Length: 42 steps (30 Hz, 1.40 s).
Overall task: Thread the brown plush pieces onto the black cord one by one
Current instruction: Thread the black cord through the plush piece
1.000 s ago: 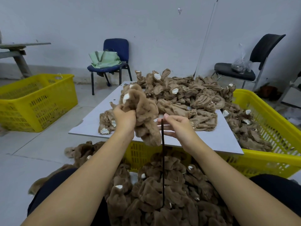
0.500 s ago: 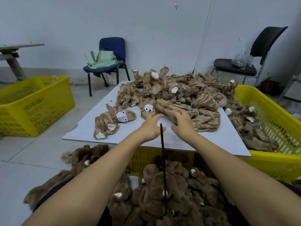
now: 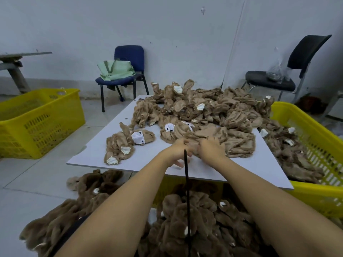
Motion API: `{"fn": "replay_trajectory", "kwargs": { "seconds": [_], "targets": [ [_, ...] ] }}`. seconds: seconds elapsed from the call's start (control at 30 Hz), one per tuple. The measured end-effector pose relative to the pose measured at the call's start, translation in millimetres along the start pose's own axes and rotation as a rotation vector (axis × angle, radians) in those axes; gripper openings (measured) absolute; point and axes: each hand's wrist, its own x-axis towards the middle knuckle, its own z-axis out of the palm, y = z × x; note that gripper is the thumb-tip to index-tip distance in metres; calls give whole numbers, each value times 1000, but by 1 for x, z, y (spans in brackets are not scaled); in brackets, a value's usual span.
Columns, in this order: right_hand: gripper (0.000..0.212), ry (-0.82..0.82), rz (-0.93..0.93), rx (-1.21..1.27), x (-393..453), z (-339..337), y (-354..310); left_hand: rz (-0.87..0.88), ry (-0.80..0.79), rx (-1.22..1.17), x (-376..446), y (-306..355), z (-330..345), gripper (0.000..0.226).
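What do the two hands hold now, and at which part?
Both the left hand and right hand grip a plush piece at the near edge of the pile; the exact part is hidden.

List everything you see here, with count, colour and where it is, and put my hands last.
plush pieces: a heap, light brown, on the board's far half
threaded plush: a heap, dark brown, on the lap
black cord: one, upright between the forearms
board: one, white, centre
crates: two, yellow, left floor and right under the board
blue chair: one, far wall, green bag on its seat
black chair: one, far right, clear bag on its seat
left hand: on the heap's near edge, grip unclear
right hand: grips plush
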Motion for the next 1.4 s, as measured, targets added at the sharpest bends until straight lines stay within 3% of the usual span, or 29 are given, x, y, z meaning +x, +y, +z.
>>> {"fn": "replay_trajectory", "kwargs": {
  "seconds": [0.07,0.1,0.23,0.37,0.53,0.63,0.73,0.87,1.0,1.1,1.2,1.27,1.33,1.4],
  "targets": [
    [71,-30,16,-56,-2,-1,8,-10,8,-23,-6,-3,-8,35],
    [77,-41,10,-80,-2,-2,13,-15,11,-26,-9,-4,-12,32],
    [28,-99,-48,-97,-1,-9,23,-21,47,-60,-17,-6,-18,44],
    [9,-70,-107,-38,-6,-19,14,-46,54,-137,-26,0,-8,51],
    [18,87,-112,650,-13,-37,4,-9,98,-225,-39,6,-2,66],
    [22,-25,-78,1115,-32,-47,-5,89,197,-325,-51,9,-6,79],
    [27,-169,-43,1420,-53,-53,-15,285,292,-248,-68,13,-16,83],
    [46,-353,-71,1748,-70,-62,-19,419,467,-276,-86,15,-32,69],
    [20,-373,-171,1681,-89,-71,-21,523,620,-325,-96,16,-35,34],
    [37,-289,-213,1440,-101,-72,-21,577,610,-385,-103,15,-31,28],
    [22,-112,-231,1418,-104,-74,-20,506,481,-567,-109,19,-28,25],
    [11,-46,-225,1467,-104,-76,-19,477,300,-688,-113,22,-29,26],
    [12,-28,-179,1508,-104,-78,-17,494,150,-762,-115,22,-33,34],
    [18,-43,-128,1570,-104,-79,-15,508,185,-705,-119,24,-35,43]
  ]
}}
